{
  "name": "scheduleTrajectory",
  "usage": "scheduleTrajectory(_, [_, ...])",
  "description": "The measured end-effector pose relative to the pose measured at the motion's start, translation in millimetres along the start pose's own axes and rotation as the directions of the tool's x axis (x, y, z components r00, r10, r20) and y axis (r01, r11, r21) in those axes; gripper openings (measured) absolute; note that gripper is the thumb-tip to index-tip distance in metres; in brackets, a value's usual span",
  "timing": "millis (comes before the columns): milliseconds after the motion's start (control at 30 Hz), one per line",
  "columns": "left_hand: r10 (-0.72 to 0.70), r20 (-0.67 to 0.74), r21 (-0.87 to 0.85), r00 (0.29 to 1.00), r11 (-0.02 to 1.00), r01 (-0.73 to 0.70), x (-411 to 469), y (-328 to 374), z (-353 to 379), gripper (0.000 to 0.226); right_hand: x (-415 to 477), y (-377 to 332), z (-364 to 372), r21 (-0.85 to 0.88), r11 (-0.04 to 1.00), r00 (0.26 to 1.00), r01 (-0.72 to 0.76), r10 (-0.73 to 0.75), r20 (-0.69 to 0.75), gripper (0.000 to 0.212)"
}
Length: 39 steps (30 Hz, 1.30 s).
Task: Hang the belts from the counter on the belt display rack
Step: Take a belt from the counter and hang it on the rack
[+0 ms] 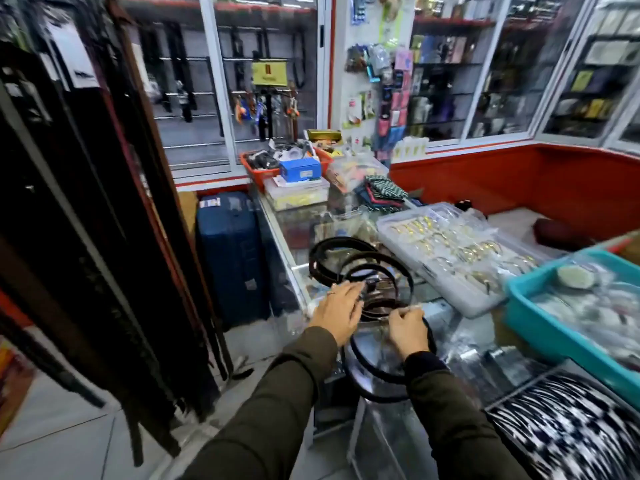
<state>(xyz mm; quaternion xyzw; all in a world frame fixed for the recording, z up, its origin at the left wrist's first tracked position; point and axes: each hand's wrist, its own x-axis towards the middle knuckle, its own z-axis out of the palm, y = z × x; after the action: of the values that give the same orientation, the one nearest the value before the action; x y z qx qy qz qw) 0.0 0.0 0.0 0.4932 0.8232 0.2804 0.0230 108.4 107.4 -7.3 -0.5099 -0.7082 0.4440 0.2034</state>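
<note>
Several dark coiled belts (360, 268) lie in loops on the glass counter (446, 317) near its left edge. My left hand (337, 308) rests flat on the pile, fingers spread beside a silver buckle (372, 285). My right hand (407, 332) is curled, pinching the edge of a black belt loop (377, 379) that hangs over the counter's near corner. The belt display rack (86, 220) stands at the left, full of long dark belts hanging down. The frame is blurred by motion.
A clear plastic box of gold items (450, 258) and a teal tray (554, 327) sit on the counter to the right. A black-and-white patterned cloth (568, 427) lies at the near right. A blue suitcase (232, 258) stands on the floor between rack and counter.
</note>
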Motion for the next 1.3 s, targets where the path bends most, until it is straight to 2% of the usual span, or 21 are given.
scheduleTrajectory(67, [0.006, 0.146, 0.060, 0.989, 0.998, -0.015, 7, 8, 10, 0.045, 3, 4, -1, 0.101, 0.975, 0.971, -0.197, 0.180, 0.156, 0.036])
scheduleTrajectory(133, [-0.044, 0.248, 0.160, 0.968, 0.987, 0.004, 13, 17, 17, 0.041, 2, 6, 0, 0.365, 0.837, 0.896, -0.407, 0.289, 0.336, 0.036])
scheduleTrajectory(233, [-0.089, 0.285, 0.247, 0.954, 0.969, 0.017, 23, 26, 20, 0.038, 2, 5, 5, 0.571, 0.683, 0.884, -0.456, 0.275, 0.377, 0.033])
scheduleTrajectory(333, [-0.085, 0.281, 0.213, 0.956, 0.977, 0.025, 29, 29, 19, 0.038, 1, 0, 3, 0.680, 0.567, 0.885, -0.464, 0.255, 0.390, 0.029])
scheduleTrajectory(500, [-0.014, 0.222, 0.071, 0.975, 0.998, -0.002, 27, 27, 17, 0.036, 4, 2, 2, 0.758, 0.550, 0.936, -0.351, 0.202, 0.287, 0.036])
scheduleTrajectory(667, [-0.046, -0.006, -0.171, 0.999, 0.984, 0.044, 29, 28, 0, 0.033, 0, -17, -3, 0.824, 0.531, 0.978, -0.195, 0.037, 0.207, 0.033])
scheduleTrajectory(800, [-0.077, -0.236, -0.362, 0.969, 0.932, -0.014, 27, 28, -26, 0.032, 0, -50, -6, 0.819, 0.573, 0.987, 0.005, -0.134, 0.087, 0.039])
scheduleTrajectory(900, [-0.118, -0.354, -0.414, 0.928, 0.909, -0.042, 23, 22, -50, 0.032, -5, -79, -1, 0.787, 0.602, 0.957, 0.137, -0.285, 0.051, 0.030])
scheduleTrajectory(967, [-0.137, -0.443, -0.422, 0.886, 0.904, -0.071, 17, 16, -66, 0.031, -9, -98, 7, 0.789, 0.584, 0.923, 0.188, -0.381, 0.062, 0.021])
scheduleTrajectory(1067, [-0.189, -0.564, -0.412, 0.804, 0.908, -0.076, 5, 2, -89, 0.030, -16, -126, 26, 0.784, 0.576, 0.873, 0.233, -0.479, 0.092, 0.031])
scheduleTrajectory(1167, [-0.240, -0.627, -0.409, 0.742, 0.911, -0.050, -13, -13, -111, 0.032, -28, -151, 47, 0.761, 0.596, 0.821, 0.257, -0.550, 0.153, 0.043])
scheduleTrajectory(1300, [-0.250, -0.688, -0.318, 0.682, 0.948, 0.027, -41, -34, -136, 0.032, -49, -179, 79, 0.705, 0.619, 0.739, 0.346, -0.643, 0.202, 0.041])
